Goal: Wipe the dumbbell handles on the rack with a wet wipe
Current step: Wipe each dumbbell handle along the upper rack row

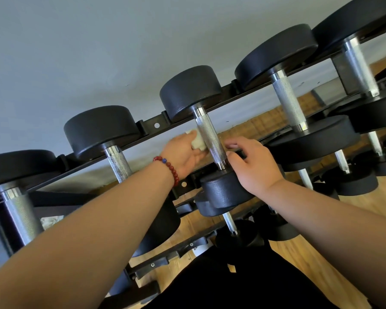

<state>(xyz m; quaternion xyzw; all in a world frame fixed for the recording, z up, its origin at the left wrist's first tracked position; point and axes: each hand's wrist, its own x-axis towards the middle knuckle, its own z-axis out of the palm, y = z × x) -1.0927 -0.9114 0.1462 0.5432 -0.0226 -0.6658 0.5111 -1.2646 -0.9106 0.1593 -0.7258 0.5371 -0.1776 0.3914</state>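
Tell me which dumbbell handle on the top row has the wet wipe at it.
The middle handle, third from the left: the left hand holds the wet wipe against its left side. The other handles are bare.

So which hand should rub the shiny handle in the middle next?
Left. The left hand holds the wet wipe right beside the middle handle. The right hand has no wipe and sits near the handle's lower end.
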